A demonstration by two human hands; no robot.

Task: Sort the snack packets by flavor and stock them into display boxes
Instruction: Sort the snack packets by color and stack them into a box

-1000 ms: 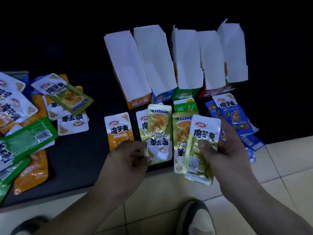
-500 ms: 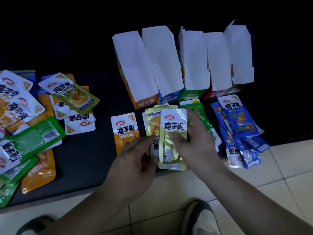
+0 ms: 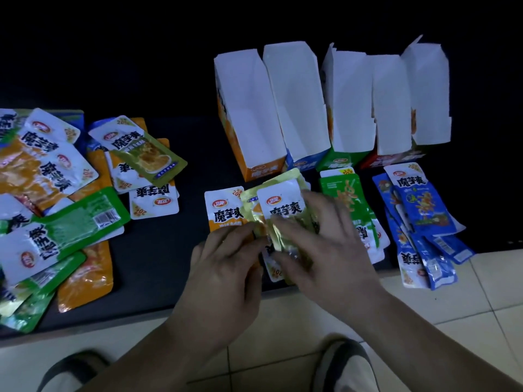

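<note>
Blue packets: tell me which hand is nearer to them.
Right. The right hand sits one pile left of the blue packets, with green packets between; the left hand lies farther left, beyond the right hand.

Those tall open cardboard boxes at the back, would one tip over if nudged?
Probably, if pushed high up: the orange box stands tall on a narrow base, and no packets show inside, so it is likely light. The blue box close beside it might steady it that way.
</note>
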